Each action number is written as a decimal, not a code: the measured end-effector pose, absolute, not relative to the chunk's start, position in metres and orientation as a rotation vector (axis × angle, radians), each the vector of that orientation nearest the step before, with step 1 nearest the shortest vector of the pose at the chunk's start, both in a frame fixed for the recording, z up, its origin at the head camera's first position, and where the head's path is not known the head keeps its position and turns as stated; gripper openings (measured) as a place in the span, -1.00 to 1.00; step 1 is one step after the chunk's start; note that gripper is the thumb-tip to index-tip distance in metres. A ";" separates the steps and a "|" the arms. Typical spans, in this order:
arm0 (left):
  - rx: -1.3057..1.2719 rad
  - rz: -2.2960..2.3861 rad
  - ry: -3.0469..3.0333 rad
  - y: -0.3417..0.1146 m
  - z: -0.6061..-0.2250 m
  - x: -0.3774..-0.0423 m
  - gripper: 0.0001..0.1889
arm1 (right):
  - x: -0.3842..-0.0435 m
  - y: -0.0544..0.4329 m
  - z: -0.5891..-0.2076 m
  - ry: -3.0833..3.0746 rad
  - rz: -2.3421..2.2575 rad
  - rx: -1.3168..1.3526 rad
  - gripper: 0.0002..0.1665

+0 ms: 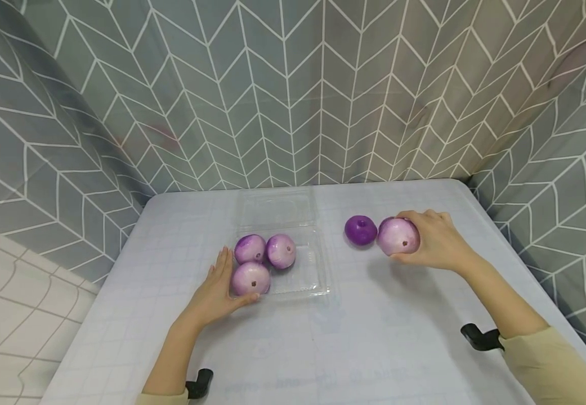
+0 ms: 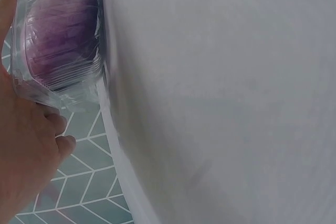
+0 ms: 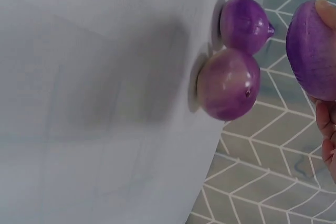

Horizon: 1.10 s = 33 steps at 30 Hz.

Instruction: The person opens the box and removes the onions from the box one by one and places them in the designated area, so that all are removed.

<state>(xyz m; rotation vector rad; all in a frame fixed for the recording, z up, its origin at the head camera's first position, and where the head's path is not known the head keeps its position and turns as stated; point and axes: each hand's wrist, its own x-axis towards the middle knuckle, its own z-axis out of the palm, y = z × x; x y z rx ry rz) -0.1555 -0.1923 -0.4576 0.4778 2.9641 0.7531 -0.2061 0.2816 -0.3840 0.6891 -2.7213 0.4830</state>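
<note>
My right hand (image 1: 432,242) grips a pale purple onion (image 1: 398,236) between thumb and fingers, raised above the table. In the right wrist view, a dark purple onion (image 3: 244,24) and a lighter onion (image 3: 229,85) sit side by side on the table; the held onion (image 3: 312,51) is apart from them. From the head, the lighter one is hidden behind the held onion. My left hand (image 1: 214,295) rests with extended fingers against the left side of a clear plastic container (image 1: 310,270), its thumb along the near edge. Three onions (image 1: 251,278) lie in the container's left part.
The container's clear lid (image 1: 274,208) lies folded back toward the far table edge. A white cloth covers the table (image 1: 323,349). Grey patterned curtains (image 1: 293,101) hang behind and at both sides.
</note>
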 end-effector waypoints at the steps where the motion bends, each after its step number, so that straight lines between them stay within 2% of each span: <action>1: 0.478 0.757 2.963 -0.192 -0.458 -0.155 0.29 | -0.206 0.284 -0.384 -2.724 0.481 0.683 -0.11; 18: 0.475 0.752 2.957 -0.193 -0.458 -0.155 0.29 | -0.207 0.322 -0.390 -2.768 0.444 0.557 -0.09; 33: 0.486 0.754 2.967 -0.193 -0.459 -0.155 0.28 | -0.208 0.351 -0.411 -2.898 0.466 0.324 -0.03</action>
